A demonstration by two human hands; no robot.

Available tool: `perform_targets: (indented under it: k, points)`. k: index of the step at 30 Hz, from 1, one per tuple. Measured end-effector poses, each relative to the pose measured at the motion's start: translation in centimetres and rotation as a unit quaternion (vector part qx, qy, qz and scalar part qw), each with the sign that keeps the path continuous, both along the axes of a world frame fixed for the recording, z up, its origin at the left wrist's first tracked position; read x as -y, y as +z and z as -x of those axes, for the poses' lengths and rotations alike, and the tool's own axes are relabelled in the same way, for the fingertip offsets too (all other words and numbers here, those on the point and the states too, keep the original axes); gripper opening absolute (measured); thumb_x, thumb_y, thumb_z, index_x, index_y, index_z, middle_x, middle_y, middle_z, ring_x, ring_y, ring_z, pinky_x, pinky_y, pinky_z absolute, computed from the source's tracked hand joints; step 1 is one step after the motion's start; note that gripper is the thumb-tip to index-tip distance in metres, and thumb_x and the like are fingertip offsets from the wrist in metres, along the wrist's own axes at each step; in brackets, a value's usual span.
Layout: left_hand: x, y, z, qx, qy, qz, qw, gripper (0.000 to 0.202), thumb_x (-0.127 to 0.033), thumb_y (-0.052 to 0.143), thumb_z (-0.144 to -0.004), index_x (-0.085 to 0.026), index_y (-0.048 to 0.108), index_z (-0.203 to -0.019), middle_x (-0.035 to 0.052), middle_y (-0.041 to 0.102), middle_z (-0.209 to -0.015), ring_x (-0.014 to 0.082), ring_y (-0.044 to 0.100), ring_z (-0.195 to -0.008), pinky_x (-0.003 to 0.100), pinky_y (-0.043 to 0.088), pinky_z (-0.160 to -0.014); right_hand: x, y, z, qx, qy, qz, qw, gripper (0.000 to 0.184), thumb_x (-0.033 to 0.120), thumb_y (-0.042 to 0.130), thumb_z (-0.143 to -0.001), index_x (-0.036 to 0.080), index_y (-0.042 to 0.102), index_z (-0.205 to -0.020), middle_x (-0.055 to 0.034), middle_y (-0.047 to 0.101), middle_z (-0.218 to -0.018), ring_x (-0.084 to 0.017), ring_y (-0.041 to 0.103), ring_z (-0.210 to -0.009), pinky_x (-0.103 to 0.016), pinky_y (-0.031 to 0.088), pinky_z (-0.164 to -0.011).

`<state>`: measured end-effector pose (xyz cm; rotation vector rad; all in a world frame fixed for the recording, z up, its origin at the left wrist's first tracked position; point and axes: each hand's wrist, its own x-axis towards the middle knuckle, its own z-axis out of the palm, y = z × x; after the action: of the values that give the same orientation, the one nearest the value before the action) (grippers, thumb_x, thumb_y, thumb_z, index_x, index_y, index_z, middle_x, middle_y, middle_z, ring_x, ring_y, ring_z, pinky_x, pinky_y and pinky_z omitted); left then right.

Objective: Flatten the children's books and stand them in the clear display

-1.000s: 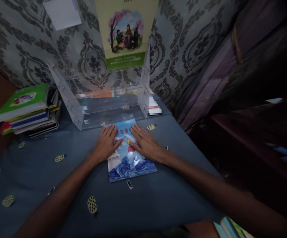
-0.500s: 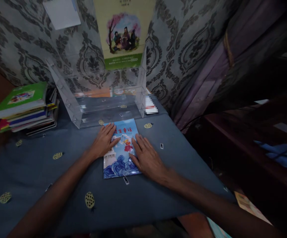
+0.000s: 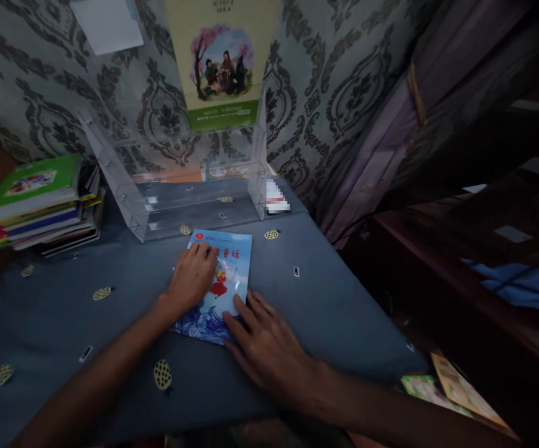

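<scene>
On a table, a clear stand is being used to carry a yellow-green book, upright by the look of it; left of that, a stack of books is not being touched. In front of the stand, a blue book is being handled flat on the cloth: it is shut, and handling seems to be under way, with neither lifting nor release being shown yet. Its upper left is being covered by the curled left hand, whose grip cannot be told; its lower right is being touched by the right hand, fingers spread.
</scene>
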<state>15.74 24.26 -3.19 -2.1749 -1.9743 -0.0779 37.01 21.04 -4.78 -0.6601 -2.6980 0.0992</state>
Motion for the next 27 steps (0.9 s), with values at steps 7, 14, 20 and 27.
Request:
perform_targets:
  k: [7,14,20,27]
  points:
    - [1.7,1.1,-4.9,-0.018,0.021,0.067,0.997,0.071,-0.061,0.055,-0.093,0.000,0.058,-0.129,0.0279,0.061,-0.130,0.0424,0.053,-0.127,0.053,0.050,-0.096,1.7,-0.2,-0.9,-0.029,0.029,-0.007,0.999,0.032,0.033,0.062,-0.094,0.013,0.070,-0.117,-0.0175,0.069,-0.125,-0.035,0.064,-0.118,-0.047,0.053,-0.102]
    - [2.2,1.8,-7.0,-0.032,0.037,0.133,0.990,0.068,-0.048,0.059,-0.095,0.002,0.050,-0.139,0.0309,0.050,-0.144,0.0467,0.048,-0.133,0.057,0.051,-0.096,3.0,-0.6,-1.5,-0.056,0.052,0.021,0.997,0.036,0.037,0.055,-0.096,0.014,0.070,-0.119,-0.0149,0.069,-0.128,-0.033,0.063,-0.120,-0.047,0.052,-0.102]
    - [2.4,2.4,-7.3,-0.033,0.054,0.164,0.984,0.062,-0.042,0.055,-0.097,-0.001,0.047,-0.143,0.0279,0.047,-0.148,0.0430,0.043,-0.139,0.056,0.049,-0.102,2.8,-0.9,-1.9,-0.066,0.072,0.040,0.994,0.030,0.031,0.056,-0.096,0.018,0.071,-0.119,-0.0114,0.068,-0.131,-0.031,0.060,-0.124,-0.047,0.050,-0.105]
    - [2.0,2.5,-7.7,-0.029,0.076,0.177,0.981,0.062,-0.043,0.053,-0.098,-0.002,0.046,-0.144,0.0254,0.046,-0.151,0.0417,0.044,-0.138,0.053,0.050,-0.101,2.0,-2.7,-3.0,-0.063,0.100,0.049,0.992,0.035,0.025,0.062,-0.092,0.021,0.067,-0.127,-0.0108,0.067,-0.133,-0.031,0.056,-0.130,-0.053,0.046,-0.109]
